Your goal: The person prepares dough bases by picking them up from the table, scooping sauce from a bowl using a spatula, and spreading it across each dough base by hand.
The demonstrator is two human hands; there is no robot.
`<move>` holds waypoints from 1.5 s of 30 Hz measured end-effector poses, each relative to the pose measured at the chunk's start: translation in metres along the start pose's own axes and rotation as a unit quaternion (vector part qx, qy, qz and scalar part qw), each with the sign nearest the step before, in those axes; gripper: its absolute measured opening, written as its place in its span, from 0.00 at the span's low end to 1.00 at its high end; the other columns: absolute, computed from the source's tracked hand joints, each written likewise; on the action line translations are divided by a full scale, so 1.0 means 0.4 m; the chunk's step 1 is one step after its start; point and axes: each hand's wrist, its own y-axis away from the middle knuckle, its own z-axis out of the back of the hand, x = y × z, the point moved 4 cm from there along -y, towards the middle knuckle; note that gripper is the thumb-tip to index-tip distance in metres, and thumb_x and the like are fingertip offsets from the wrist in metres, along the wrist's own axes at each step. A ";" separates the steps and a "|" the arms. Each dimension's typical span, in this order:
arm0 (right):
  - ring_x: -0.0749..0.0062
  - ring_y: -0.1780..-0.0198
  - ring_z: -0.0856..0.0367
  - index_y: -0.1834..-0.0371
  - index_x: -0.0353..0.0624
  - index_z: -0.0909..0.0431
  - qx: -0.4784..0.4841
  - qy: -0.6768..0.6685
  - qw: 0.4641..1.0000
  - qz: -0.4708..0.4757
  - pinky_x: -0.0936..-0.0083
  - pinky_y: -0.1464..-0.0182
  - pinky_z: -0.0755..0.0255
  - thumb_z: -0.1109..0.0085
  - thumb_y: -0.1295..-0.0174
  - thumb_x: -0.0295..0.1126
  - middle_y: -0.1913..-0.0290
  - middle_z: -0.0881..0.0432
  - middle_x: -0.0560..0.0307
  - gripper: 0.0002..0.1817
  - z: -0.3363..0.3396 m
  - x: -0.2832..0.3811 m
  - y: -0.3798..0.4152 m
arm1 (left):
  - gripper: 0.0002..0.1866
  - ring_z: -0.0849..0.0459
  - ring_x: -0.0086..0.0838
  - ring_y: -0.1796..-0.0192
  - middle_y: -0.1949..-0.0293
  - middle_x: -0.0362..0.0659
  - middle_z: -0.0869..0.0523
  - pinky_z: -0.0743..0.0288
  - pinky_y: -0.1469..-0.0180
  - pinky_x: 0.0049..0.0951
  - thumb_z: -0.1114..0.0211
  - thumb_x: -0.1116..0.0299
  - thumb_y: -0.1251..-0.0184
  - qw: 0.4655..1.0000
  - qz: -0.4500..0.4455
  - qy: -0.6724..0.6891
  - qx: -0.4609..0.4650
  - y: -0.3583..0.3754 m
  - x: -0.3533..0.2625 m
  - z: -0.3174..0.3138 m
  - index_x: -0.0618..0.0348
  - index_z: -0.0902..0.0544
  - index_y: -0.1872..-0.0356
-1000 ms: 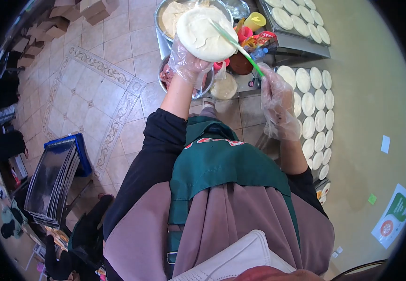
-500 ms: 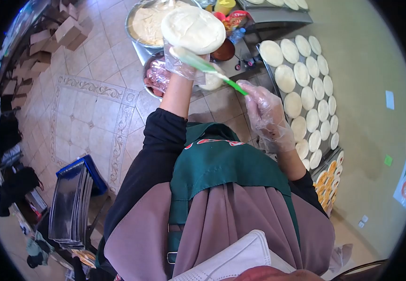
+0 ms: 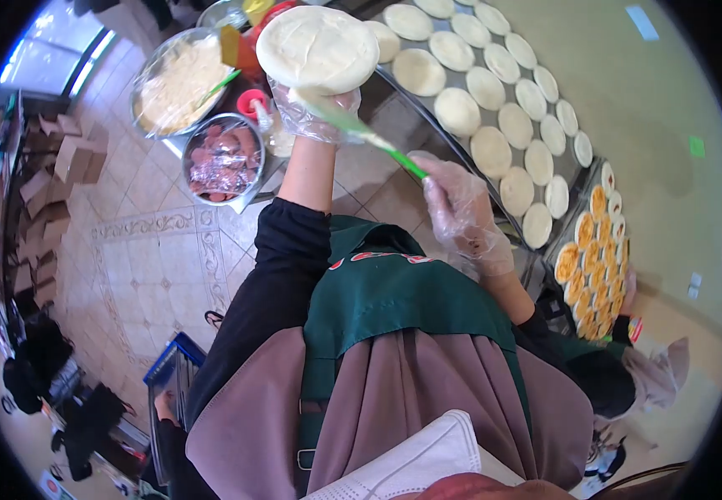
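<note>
Items in hand: 1 pale dough disc (image 3: 317, 48), round and thick, with a rounded edge and shallow creases across its matte face. It sits just short of 12 o'clock in the view, directly over the left hand (image 3: 311, 127). 1 spatula (image 3: 402, 158) has a bright green, slim, smooth handle and a paler, blurred blade. The blade points toward 10 o'clock and overlaps the disc's lower edge in the view; contact cannot be confirmed.

Both hands wear loose, wrinkled, clear plastic gloves. At 10 o'clock stands a metal bowl (image 3: 226, 201) of reddish pieces under shiny clear film; beyond it, a wider bowl (image 3: 135, 104) holds a cream-coloured mass. At 1 to 2 o'clock, a dark tray (image 3: 564, 165) carries flat, pale rounds (image 3: 492, 152) in rows. At 3 o'clock lie orange-topped rounds (image 3: 567, 262).

Pose: the left forearm extends toward 12 o'clock, with the hand beneath the disc; the fingers are hidden, so their spread cannot be determined. The right hand (image 3: 463, 207), at 2 o'clock, has its fingers curled closed around the end of the handle, its forearm angled toward 11 o'clock.
</note>
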 end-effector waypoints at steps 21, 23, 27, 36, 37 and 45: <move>0.52 0.68 0.20 0.45 0.45 0.24 -0.180 0.159 0.957 -0.164 0.61 0.66 0.26 0.45 0.39 0.23 0.65 0.20 0.49 0.18 0.371 -0.223 0.475 | 0.38 0.24 0.40 0.37 0.38 0.49 0.24 0.31 0.33 0.42 0.31 0.56 0.44 0.952 0.177 -0.213 0.128 0.250 0.840 -0.091 0.57 0.34 0.33; 0.52 0.65 0.18 0.45 0.44 0.24 -0.188 0.178 0.943 -0.208 0.61 0.63 0.25 0.46 0.39 0.21 0.63 0.19 0.48 0.18 0.389 -0.244 0.503 | 0.38 0.24 0.40 0.37 0.38 0.49 0.23 0.30 0.34 0.42 0.30 0.56 0.45 0.938 0.181 -0.251 0.154 0.252 0.902 -0.086 0.57 0.34 0.33; 0.52 0.67 0.20 0.43 0.48 0.25 -0.179 0.150 0.949 -0.214 0.58 0.65 0.26 0.45 0.39 0.26 0.66 0.21 0.50 0.19 0.397 -0.295 0.535 | 0.39 0.23 0.41 0.38 0.39 0.48 0.22 0.30 0.34 0.43 0.29 0.56 0.46 0.904 0.181 -0.329 0.204 0.242 1.027 -0.058 0.57 0.33 0.34; 0.50 0.67 0.19 0.46 0.47 0.22 -0.382 0.204 0.842 -0.321 0.60 0.64 0.25 0.45 0.38 0.25 0.68 0.20 0.47 0.17 0.568 -0.467 0.571 | 0.37 0.16 0.37 0.47 0.48 0.47 0.16 0.23 0.42 0.38 0.22 0.59 0.54 0.765 -0.086 -0.513 0.381 0.103 1.224 -0.141 0.61 0.26 0.41; 0.50 0.67 0.19 0.45 0.46 0.22 -0.375 0.220 0.831 -0.346 0.60 0.65 0.25 0.45 0.38 0.25 0.68 0.20 0.47 0.17 0.577 -0.488 0.561 | 0.37 0.16 0.37 0.47 0.48 0.47 0.16 0.23 0.42 0.38 0.22 0.59 0.54 0.766 -0.080 -0.512 0.381 0.088 1.248 -0.136 0.61 0.26 0.41; 0.51 0.67 0.19 0.45 0.46 0.23 -0.312 0.163 0.837 -0.419 0.62 0.66 0.26 0.44 0.39 0.23 0.68 0.21 0.48 0.18 0.574 -0.593 0.501 | 0.37 0.17 0.37 0.45 0.46 0.48 0.17 0.24 0.41 0.38 0.24 0.56 0.52 0.842 0.033 -0.421 0.336 -0.010 1.422 -0.082 0.61 0.26 0.40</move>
